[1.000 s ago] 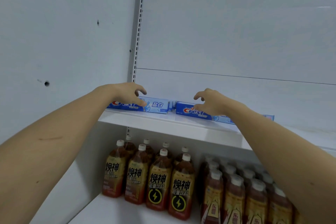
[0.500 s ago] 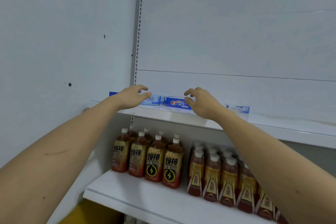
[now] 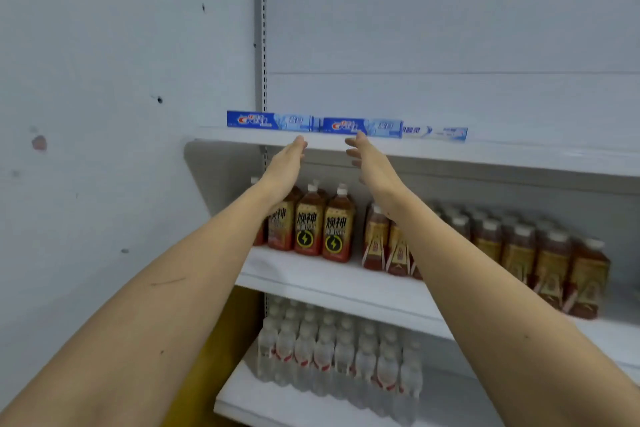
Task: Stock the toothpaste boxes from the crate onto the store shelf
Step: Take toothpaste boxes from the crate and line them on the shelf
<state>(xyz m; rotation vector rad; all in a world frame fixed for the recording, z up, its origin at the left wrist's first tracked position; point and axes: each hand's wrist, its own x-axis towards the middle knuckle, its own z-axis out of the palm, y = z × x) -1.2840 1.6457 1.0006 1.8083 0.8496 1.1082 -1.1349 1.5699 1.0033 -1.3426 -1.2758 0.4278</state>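
Both my hands are empty. My left hand (image 3: 285, 163) reaches up with fingers straight and close together, their tips at the front edge of the top shelf (image 3: 450, 154), just below the gap between two blue toothpaste boxes. My right hand (image 3: 367, 159) is beside it, fingers loosely spread and relaxed, the tips just under the second box; whether they brush its lower edge I cannot quite tell from this angle.

The left blue toothpaste box (image 3: 268, 120) lies lengthwise along the shelf near the slotted upright (image 3: 260, 45), and the second blue toothpaste box (image 3: 362, 127) sits end to end with it, nearly touching. A paler white-and-blue toothpaste box (image 3: 434, 132) follows on the right, touching the second one's end.

Below, the middle shelf (image 3: 311, 279) carries brown drink bottles with yellow labels (image 3: 320, 224) on the left and a row of similar brown bottles (image 3: 519, 246) to the right. The bottom shelf (image 3: 277, 406) holds clear water bottles (image 3: 339, 350). Something yellow (image 3: 239, 315) shows low beside the shelving.
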